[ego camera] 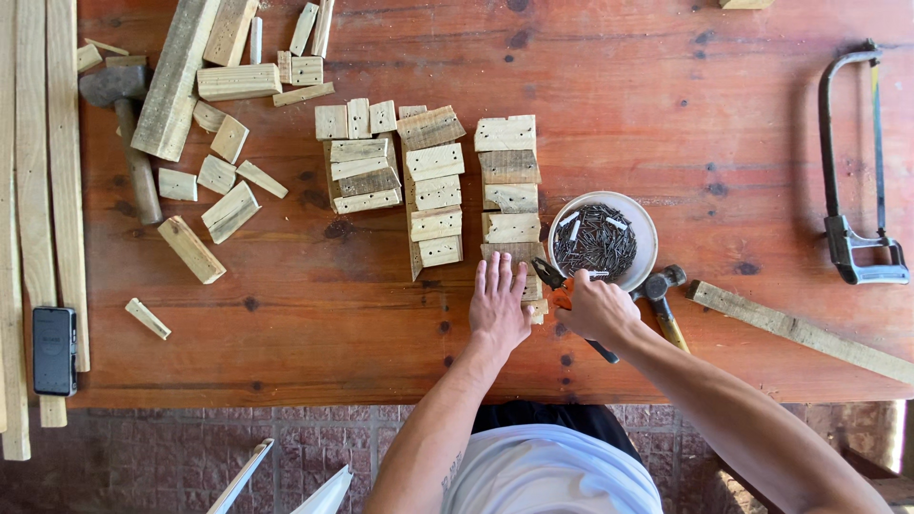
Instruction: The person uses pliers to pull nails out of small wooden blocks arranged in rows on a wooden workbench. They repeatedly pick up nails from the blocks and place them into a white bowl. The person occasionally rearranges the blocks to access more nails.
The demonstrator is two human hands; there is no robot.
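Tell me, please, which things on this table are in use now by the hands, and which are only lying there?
In use:
- left hand, flat on a wooden block
- right hand, holding pliers
- bowl of nails, beside them

Lying about:
- hacksaw
- sledgehammer
- small hammer
- phone
- scattered offcuts

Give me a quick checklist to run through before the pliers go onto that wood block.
1. Left hand flat on the block: ok.
2. Right hand grips the pliers: ok.
3. Pliers' tips at the block's edge: ok, though what they bite on: cannot tell.
4. Left fingers away from the tips: not ok, they lie close beside them.
5. Bowl of nails beside the right hand: ok.
6. Hammer lies by the right wrist: ok.
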